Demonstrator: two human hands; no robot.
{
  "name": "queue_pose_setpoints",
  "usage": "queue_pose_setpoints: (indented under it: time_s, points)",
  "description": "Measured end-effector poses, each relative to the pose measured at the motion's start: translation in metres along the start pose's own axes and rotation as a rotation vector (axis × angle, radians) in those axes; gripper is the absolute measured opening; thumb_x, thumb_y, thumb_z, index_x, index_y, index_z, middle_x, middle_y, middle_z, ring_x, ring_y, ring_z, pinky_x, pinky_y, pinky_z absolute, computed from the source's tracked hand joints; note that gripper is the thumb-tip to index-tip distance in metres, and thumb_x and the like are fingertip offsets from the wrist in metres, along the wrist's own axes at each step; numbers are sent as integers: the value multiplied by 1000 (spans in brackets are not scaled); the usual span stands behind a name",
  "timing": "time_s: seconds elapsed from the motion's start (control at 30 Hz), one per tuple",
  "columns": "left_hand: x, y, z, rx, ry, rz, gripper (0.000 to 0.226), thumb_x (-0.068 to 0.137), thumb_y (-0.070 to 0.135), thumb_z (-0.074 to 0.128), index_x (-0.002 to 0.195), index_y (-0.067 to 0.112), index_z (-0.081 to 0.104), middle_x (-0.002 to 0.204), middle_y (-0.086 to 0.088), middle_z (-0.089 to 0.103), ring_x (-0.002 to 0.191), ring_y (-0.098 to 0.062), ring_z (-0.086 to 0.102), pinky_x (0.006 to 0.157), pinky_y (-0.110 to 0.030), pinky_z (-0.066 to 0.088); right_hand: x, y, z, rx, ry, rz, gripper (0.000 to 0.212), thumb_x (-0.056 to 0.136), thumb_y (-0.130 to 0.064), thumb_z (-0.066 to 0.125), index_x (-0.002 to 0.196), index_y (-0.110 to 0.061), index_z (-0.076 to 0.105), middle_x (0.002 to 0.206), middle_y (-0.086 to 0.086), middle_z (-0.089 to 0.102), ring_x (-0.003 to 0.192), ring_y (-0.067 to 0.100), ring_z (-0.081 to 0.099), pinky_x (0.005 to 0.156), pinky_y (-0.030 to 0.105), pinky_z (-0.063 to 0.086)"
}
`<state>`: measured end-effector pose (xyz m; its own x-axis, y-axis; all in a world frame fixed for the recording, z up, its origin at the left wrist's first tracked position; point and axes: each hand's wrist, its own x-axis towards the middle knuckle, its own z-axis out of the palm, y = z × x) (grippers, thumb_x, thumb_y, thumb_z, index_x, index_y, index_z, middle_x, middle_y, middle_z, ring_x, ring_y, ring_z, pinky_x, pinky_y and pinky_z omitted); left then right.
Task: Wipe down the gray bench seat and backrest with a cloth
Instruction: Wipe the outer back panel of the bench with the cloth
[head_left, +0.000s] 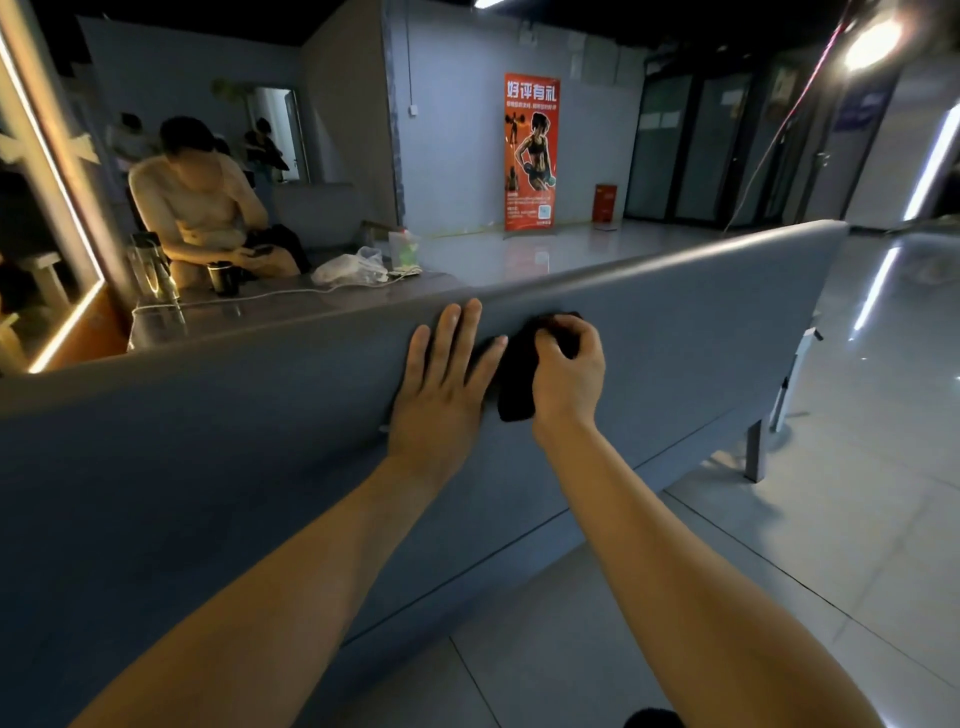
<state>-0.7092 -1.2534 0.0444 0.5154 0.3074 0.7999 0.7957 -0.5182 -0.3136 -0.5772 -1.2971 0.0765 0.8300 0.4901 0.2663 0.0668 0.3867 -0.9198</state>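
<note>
Head view, against the rear face of the long grey padded bench backrest (649, 332): the right hand (569, 371) is closed round a bunched black cloth (514, 384), pressing it to the upholstery just below the rounded top edge. The left hand (441, 379) lies open and flat on the backrest immediately left of the cloth, fingers spread and reaching the top edge, holding nothing. The cloth appears soft, light and limp; a loose tail hangs below the right hand, so it is best held bunched in the palm. The backrest surface looks smooth and firm, probably offering little drag. To the right of the right hand the backrest runs clear to its rounded end; beyond the left hand it continues uninterrupted. Past the top edge, left of both hands, the grey seat (291, 312) carries a white plastic bag (353, 267), a white cable (270, 296) and dark bottles (156, 275), which would obstruct wiping there.
</note>
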Motion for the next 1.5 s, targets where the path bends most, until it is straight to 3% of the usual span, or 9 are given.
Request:
queue_pose_setpoints:
  time_s: [0.17, 0.3, 0.43, 0.67, 0.83, 0.93, 1.1, 1.3, 1.5]
  points:
    - [1, -3, 8, 12, -8, 32, 76, 94, 26, 62, 160, 21, 25, 170, -15, 1, 157, -34, 1, 126, -49, -7, -12, 16, 24, -52, 42, -46, 13, 96, -15, 61, 104, -26, 60, 102, -8, 68, 98, 10, 65, 89, 28, 52]
    - [0, -2, 9, 18, -15, 26, 73, 97, 18, 48, 162, 25, 15, 170, -12, -9, 156, -32, -6, 124, -48, -13, -46, 65, 28, -123, -39, 254, 22, 96, -5, 52, 96, -27, 56, 98, -2, 66, 96, 22, 66, 84, 38, 56]
    - [-1, -4, 4, -8, -47, 26, 74, 96, 14, 42, 163, 25, 12, 169, -12, -11, 156, -31, -11, 124, -47, -15, -48, 65, 15, -216, -96, 363, 24, 94, -8, 57, 88, -31, 55, 101, 5, 68, 91, 26, 67, 87, 48, 59]
    - [-17, -3, -5, -74, -34, 19, 79, 92, 19, 57, 161, 15, 20, 170, -11, 0, 157, -30, -2, 126, -45, -8, -24, -8, 17, -20, -39, 24, 10, 97, -15, 61, 103, -24, 61, 101, -7, 67, 96, 10, 64, 85, 25, 54]
    - [-68, -15, -2, -31, -88, 42, 64, 98, 13, 25, 161, 9, 19, 170, -9, 5, 157, -27, 2, 127, -43, -2, -56, 44, 30, -185, -122, 257, 13, 99, -10, 51, 109, -16, 55, 100, 3, 65, 87, 19, 62, 65, 23, 47]
    - [-85, -23, -1, -40, -109, 29, 63, 97, 6, 28, 160, 10, 25, 170, -7, 11, 156, -24, 7, 127, -40, -1, -76, 72, 33, -262, -186, 422, 12, 99, -12, 49, 107, -20, 54, 103, 6, 65, 87, 22, 63, 73, 33, 53]
    - [-100, -38, -26, -101, -2, -109, 73, 95, 7, 58, 161, 16, 26, 169, -6, 14, 157, -24, 11, 127, -47, 5, -66, 59, 22, -197, -143, 328, 17, 94, -12, 56, 106, -20, 63, 104, 4, 69, 95, 22, 67, 83, 38, 58]
    - [-111, -70, -22, -22, 32, -117, 89, 96, 11, 66, 163, 14, 8, 170, -1, 8, 156, -18, 7, 127, -41, -2, -106, 32, 52, -26, -148, 26, 21, 94, -6, 55, 108, -20, 61, 99, -9, 66, 84, -4, 60, 70, 11, 46]
    - [-112, -79, -15, -7, -57, -83, 104, 88, 12, 71, 162, 14, -3, 169, 4, -15, 156, -15, -11, 124, -38, -14, -141, 44, 57, -96, -412, 5, 30, 90, 4, 54, 106, -20, 64, 99, -11, 67, 87, -11, 60, 70, 2, 44]
